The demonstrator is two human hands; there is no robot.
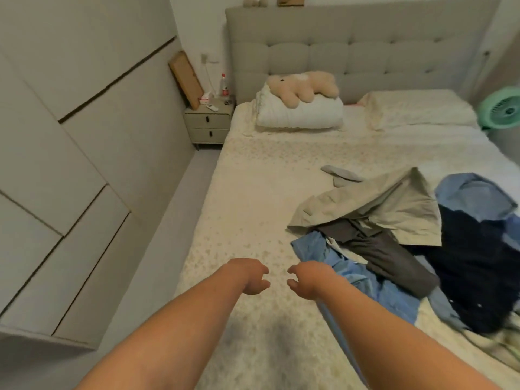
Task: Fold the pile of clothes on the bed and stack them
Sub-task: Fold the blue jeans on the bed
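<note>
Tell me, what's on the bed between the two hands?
Nothing. In the head view, only bare bed sheet shows between the left hand and the right hand; neither holds anything.

Grey tufted padded headboard [365,49] at 12 o'clock. Beige plush teddy bear [302,85] lies on a folded white quilt [299,115]; cream patterned pillow [416,109] just beside, at 1 o'clock. Small grey two-drawer nightstand [208,126] at 11 o'clock carries a clear plastic bottle with red label [224,85], with a flat brown cardboard box [186,78] leaning over it. Mint-green round fan [503,109] at 2 o'clock. Pale grey panelled wardrobe [70,150] at 9 o'clock.
</note>
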